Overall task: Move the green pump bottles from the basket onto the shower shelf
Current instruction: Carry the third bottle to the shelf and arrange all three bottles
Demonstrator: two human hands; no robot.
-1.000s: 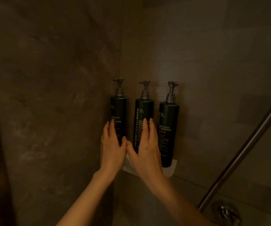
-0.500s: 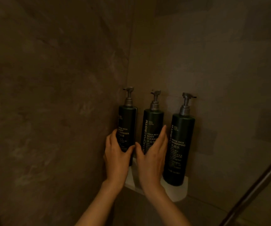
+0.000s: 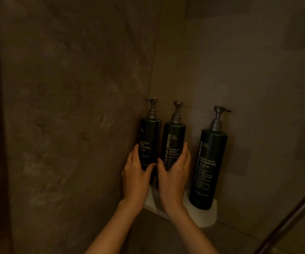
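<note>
Three dark green pump bottles stand upright on a white corner shelf (image 3: 207, 215) in the shower. My left hand (image 3: 136, 176) wraps the lower part of the left bottle (image 3: 149, 136), which stands against the wall corner. My right hand (image 3: 174, 176) grips the lower part of the middle bottle (image 3: 173, 142). The right bottle (image 3: 209, 162), labelled shampoo, stands apart from both hands. The bases of the two held bottles are hidden behind my hands. No basket is in view.
Brown stone-look tiled walls meet in a corner behind the bottles. A metal rail (image 3: 292, 217) runs diagonally across the lower right.
My hands have gone from flat fingers against the bottles to curled around the left and middle bottles. The view has shifted closer and left, so the shelf sits further right.
</note>
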